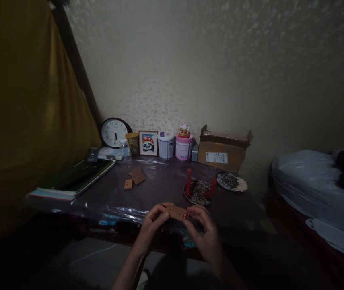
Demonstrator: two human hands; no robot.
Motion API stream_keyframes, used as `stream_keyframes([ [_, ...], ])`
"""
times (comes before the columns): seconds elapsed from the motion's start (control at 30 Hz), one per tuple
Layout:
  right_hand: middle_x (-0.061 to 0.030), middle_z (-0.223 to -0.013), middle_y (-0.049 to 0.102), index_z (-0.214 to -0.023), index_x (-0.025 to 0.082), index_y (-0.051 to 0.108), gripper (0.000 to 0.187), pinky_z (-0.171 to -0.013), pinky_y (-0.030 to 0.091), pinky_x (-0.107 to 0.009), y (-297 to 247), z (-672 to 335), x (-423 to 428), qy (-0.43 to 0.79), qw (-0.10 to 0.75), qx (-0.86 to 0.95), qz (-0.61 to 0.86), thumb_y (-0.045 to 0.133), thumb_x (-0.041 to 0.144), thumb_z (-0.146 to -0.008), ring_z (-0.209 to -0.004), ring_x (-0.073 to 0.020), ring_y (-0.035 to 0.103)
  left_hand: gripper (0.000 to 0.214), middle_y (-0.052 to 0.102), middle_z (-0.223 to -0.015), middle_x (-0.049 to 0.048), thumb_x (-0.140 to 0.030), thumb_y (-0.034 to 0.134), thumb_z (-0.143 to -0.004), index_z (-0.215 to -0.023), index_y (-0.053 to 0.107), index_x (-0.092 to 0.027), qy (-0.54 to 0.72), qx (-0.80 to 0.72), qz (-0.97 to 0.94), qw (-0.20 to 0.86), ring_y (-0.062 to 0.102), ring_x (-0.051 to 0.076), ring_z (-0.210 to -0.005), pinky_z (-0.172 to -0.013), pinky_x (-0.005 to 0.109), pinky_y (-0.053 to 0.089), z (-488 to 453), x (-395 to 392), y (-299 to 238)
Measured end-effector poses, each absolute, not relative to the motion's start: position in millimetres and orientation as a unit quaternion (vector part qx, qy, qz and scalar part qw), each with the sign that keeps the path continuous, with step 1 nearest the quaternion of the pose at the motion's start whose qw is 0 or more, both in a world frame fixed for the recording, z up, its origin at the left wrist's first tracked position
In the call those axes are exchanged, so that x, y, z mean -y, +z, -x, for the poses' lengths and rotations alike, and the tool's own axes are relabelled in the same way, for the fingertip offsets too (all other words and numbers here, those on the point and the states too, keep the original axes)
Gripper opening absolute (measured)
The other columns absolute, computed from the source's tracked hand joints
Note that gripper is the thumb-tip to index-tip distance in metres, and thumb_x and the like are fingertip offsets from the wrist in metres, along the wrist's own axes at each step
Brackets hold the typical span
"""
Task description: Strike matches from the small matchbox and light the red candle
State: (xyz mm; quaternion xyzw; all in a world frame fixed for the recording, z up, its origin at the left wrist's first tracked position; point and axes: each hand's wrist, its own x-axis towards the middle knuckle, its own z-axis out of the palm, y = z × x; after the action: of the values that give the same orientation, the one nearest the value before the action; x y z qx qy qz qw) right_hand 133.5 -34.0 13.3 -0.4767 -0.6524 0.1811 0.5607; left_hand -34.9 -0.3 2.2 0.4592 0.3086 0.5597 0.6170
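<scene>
Both hands raised in front of the body, at the near side of the table. A flat, rectangular, brown block with small dark dots on its face point(175, 212) is held between them, long side running roughly left to right, right end slightly lower. Left hand point(153, 225): thumb and fingers pinch the block's left end. Right hand point(204, 230): thumb and fingertips close on a small red-and-white piece point(186, 214) at the block's right end; whether it is joined to the block cannot be told.

Edges: in this view the block overlaps the near edge of the dark brown table with a glossy clear plastic cover point(159, 185); height above it not determinable. Both forearms come up from below that edge.

Room: beyond the hands, a broad stretch of tabletop runs from the loose flat brown pieces point(137, 176) at left to the round, metal-rimmed dish with speckled contents point(185, 195) at right. The dish, with an upright red cylindrical stick point(189, 183) and a leaning red stick point(213, 187), sits just beyond the right hand. Behind it to the right: a second round dish holding pale, dark-tipped sticks point(239, 185). Far limit: an open brown cardboard box point(221, 153) against the patterned wall point(220, 80). Left limit: a flat dark-green-topped stack point(78, 181), beside the mustard-yellow curtain point(33, 100).
</scene>
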Motion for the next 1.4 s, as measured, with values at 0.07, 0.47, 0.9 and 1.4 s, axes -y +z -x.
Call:
stream_keyframes([
  [0.07,-0.0048,-0.095,0.06,-0.094,0.021,0.057,0.017,-0.076,0.05,-0.029,15.0,-134.2,34.5,0.174,0.559,0.656,0.477,0.059,0.02,-0.078,-0.086,-0.0176,0.059,0.013,0.063,-0.102,0.0048,-0.029,0.065,-0.07,-0.072,0.058,-0.018,0.554,-0.297,-0.456,0.63,0.057,0.022,-0.095,-0.083,0.03,0.04,33.4,1.3,2.4],
  [0.47,-0.0043,-0.088,0.06,-0.085,0.021,0.058,0.008,-0.076,0.047,-0.028,19.1,-133.6,34.8,0.143,0.52,0.691,0.482,0.053,0.017,-0.081,-0.085,-0.0172,0.058,0.018,0.065,-0.098,0.0032,-0.03,0.064,-0.072,-0.078,0.05,-0.02,0.533,-0.272,-0.47,0.649,0.059,0.02,-0.091,-0.081,0.03,0.041,29.3,4.1,5.8],
  [0.9,-0.0019,-0.079,0.058,-0.073,0.021,0.056,0.01,-0.07,0.046,-0.026,15.2,-139.7,32.1,0.145,0.47,0.704,0.513,0.052,0.014,-0.079,-0.076,-0.0159,0.058,0.018,0.063,-0.104,0.003,-0.025,0.066,-0.071,-0.077,0.049,-0.021,0.521,-0.273,-0.496,0.638,0.057,0.019,-0.096,-0.084,0.027,0.04,28.0,7.0,8.7],
  [1.4,-0.0011,-0.078,0.056,-0.073,0.02,0.055,0.011,-0.069,0.045,-0.026,14.2,-144.2,30.6,0.15,0.446,0.708,0.527,0.052,0.011,-0.077,-0.076,-0.0151,0.056,0.018,0.06,-0.094,-0.0002,-0.024,0.064,-0.072,-0.078,0.047,-0.022,0.507,-0.262,-0.524,0.632,0.054,0.016,-0.09,-0.08,0.026,0.039,27.3,5.7,4.8],
])
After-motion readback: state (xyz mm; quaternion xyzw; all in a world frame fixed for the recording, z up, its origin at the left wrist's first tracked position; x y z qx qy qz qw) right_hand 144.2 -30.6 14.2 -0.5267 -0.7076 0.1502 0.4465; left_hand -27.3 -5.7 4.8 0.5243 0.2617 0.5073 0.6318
